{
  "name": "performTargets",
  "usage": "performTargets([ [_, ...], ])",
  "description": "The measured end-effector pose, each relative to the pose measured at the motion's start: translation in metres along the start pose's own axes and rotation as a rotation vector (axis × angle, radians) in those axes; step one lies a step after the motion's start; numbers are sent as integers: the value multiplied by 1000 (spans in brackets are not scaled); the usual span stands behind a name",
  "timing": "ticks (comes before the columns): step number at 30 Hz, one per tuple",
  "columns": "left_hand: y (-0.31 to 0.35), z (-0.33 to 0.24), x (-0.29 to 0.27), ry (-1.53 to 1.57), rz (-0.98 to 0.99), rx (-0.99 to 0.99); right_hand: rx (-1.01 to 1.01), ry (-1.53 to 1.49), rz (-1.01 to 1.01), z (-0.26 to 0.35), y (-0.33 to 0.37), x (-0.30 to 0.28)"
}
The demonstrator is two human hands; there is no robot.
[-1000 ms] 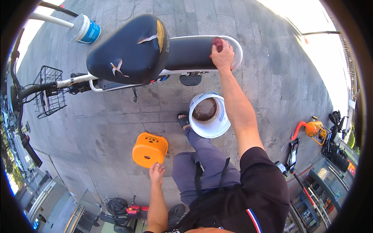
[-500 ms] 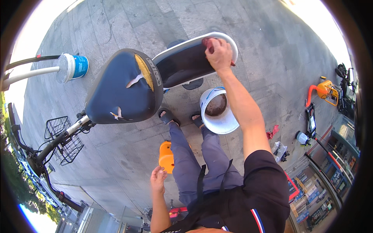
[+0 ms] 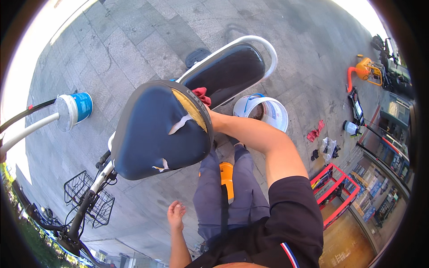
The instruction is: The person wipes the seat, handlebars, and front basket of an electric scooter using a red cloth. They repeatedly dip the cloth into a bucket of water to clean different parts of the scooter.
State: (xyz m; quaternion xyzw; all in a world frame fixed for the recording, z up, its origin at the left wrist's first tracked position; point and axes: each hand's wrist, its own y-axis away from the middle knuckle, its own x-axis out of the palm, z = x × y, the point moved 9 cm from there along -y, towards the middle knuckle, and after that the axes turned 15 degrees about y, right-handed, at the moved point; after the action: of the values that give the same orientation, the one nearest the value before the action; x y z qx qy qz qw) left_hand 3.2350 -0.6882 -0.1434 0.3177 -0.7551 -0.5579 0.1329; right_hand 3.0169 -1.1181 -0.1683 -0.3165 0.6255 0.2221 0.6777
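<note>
Left fingers (image 3: 178,206): loosely curled and holding nothing; your left hand (image 3: 175,217) is raised in the air beside your leg, touching nothing.
Right fingers: mostly hidden behind the back edge of the front seat (image 3: 149,129), so you cannot tell whether they are closed; your right hand (image 3: 214,120) reaches in there, right beside the cloth.
Red cloth (image 3: 202,95): bunched up at the front end of the rear seat (image 3: 232,71), next to the front seat.
Rear seat: long, dark and glossy, with a white rail (image 3: 271,52) curving around its far end.
Front seat: dark, torn in places, yellow foam (image 3: 190,109) showing along its back edge.
White bucket (image 3: 276,115): on the pavement (image 3: 295,58) near the rear seat, just past your right forearm, with something brown inside.
Orange stool (image 3: 227,178): on the pavement, seen between your legs.
Second red cloth (image 3: 316,131): crumpled on the pavement, near a clear plastic bag (image 3: 328,149).
Wire basket (image 3: 102,210): black, by the handlebar (image 3: 79,214).
</note>
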Motion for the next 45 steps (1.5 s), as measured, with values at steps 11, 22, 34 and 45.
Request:
performTargets([
  [11, -3, -1, 1, -45, 52, -86, 1386, 24, -541, -192, 195, -39],
  [22, 43, -43, 15, -122, 38, 23, 752, -448, -410, 4, 77, -27],
  [34, 44, -46, 16, 8, -134, -22, 841, 128, 98, -262, 2, -14],
  [45, 93, -38, 90, 46, -140, 5, -174, -392, 581, -22, -100, 79],
])
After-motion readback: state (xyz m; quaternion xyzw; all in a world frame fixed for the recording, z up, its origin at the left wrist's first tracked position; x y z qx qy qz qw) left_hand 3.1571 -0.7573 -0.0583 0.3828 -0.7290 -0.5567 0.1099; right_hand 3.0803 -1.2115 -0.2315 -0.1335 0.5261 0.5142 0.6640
